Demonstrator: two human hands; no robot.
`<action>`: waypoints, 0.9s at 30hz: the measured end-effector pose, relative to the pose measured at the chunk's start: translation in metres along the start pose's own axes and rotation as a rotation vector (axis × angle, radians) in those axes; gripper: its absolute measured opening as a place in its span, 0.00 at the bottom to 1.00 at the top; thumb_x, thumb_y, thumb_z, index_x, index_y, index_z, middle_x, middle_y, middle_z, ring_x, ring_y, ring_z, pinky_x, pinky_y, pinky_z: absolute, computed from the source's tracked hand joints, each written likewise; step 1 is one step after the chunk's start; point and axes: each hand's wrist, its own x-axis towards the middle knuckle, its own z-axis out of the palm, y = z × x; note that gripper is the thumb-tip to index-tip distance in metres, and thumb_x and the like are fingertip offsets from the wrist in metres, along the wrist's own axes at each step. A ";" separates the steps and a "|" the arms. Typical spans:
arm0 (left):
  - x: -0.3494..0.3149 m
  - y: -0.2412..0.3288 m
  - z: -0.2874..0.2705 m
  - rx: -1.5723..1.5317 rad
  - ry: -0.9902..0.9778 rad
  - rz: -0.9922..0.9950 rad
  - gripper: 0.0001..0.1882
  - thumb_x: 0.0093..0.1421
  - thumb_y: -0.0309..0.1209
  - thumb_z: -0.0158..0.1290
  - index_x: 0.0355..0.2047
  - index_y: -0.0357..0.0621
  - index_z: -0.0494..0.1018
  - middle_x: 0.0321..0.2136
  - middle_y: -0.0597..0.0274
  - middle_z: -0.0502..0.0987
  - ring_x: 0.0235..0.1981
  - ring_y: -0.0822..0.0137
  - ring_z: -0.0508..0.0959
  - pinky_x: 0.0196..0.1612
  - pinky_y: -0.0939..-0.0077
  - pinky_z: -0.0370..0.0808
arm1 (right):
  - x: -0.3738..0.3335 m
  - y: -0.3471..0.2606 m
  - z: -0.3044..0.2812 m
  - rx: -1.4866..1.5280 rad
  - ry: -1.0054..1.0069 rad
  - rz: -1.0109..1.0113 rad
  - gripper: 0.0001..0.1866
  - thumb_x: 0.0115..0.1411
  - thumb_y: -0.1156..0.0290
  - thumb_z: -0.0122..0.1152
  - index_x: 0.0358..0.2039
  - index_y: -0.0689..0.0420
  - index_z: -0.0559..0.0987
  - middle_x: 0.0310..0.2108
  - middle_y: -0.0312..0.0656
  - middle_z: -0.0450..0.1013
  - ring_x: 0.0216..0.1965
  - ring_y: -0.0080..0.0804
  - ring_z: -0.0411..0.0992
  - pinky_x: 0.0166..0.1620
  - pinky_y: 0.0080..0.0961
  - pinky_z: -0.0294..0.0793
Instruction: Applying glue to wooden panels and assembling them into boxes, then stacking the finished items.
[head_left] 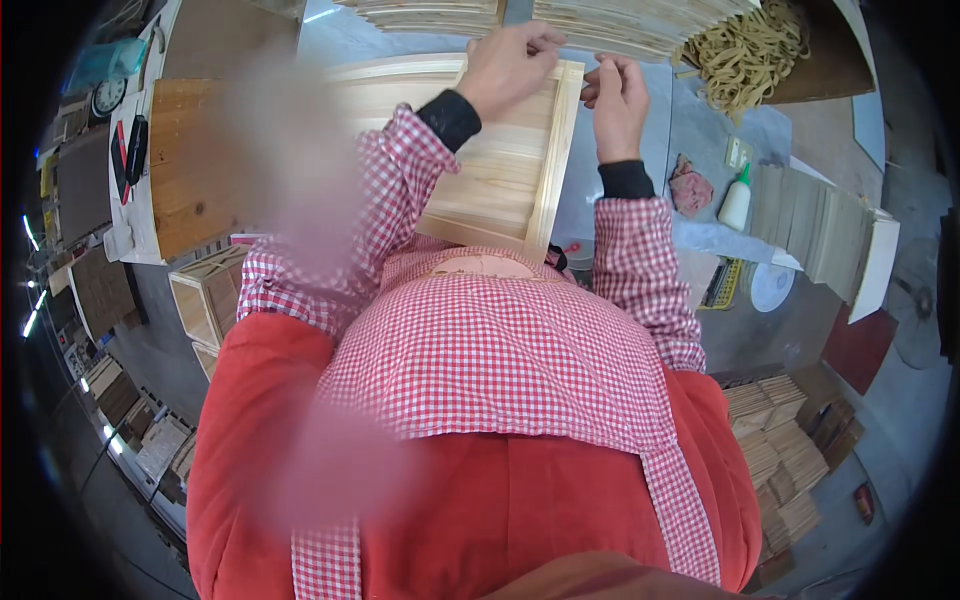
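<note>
A shallow pale wooden box (500,190) with raised edges lies on the table against my apron. My left hand (510,70) reaches over its far right corner, fingers curled and pointing right. What those fingers hold, if anything, is hidden. Just beyond the box's right edge, my right hand (622,105) is closed with its thumb and fingers drawn together toward the left. Anything in that pinch is too small to make out. The two hands are apart, on either side of the corner.
Stacked thin wooden strips (620,25) line the far side. A heap of tan bands (750,55) sits in a box at the far right. Nearer are a crumpled pink cloth (690,187), a white glue bottle (737,200) and grey boards (815,230). Pale blurs cover part of the left.
</note>
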 end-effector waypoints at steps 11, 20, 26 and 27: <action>-0.024 -0.007 0.003 0.273 0.174 0.527 0.16 0.60 0.29 0.50 0.49 0.53 0.74 0.39 0.65 0.78 0.40 0.64 0.75 0.43 0.68 0.62 | -0.037 0.003 0.014 -0.345 0.096 -0.393 0.15 0.54 0.79 0.57 0.44 0.63 0.76 0.37 0.43 0.69 0.30 0.27 0.73 0.33 0.21 0.74; -0.025 -0.005 0.005 0.325 0.143 0.514 0.16 0.58 0.27 0.50 0.47 0.53 0.75 0.39 0.66 0.77 0.41 0.64 0.75 0.43 0.68 0.63 | -0.033 0.004 0.013 -0.426 0.075 -0.431 0.16 0.53 0.80 0.57 0.45 0.62 0.76 0.38 0.43 0.68 0.29 0.28 0.73 0.32 0.21 0.75; -0.025 -0.001 0.010 0.407 0.204 0.574 0.19 0.56 0.26 0.50 0.49 0.53 0.73 0.39 0.65 0.76 0.40 0.62 0.74 0.46 0.66 0.64 | -0.039 0.000 0.017 -0.390 0.109 -0.402 0.16 0.53 0.80 0.57 0.45 0.61 0.76 0.38 0.43 0.68 0.29 0.28 0.72 0.31 0.21 0.75; -0.026 -0.001 0.010 0.401 0.237 0.577 0.19 0.56 0.26 0.50 0.49 0.53 0.73 0.39 0.65 0.76 0.40 0.62 0.74 0.46 0.66 0.64 | -0.041 0.000 0.018 -0.356 0.120 -0.375 0.16 0.54 0.79 0.57 0.45 0.61 0.76 0.39 0.43 0.68 0.29 0.28 0.72 0.31 0.20 0.75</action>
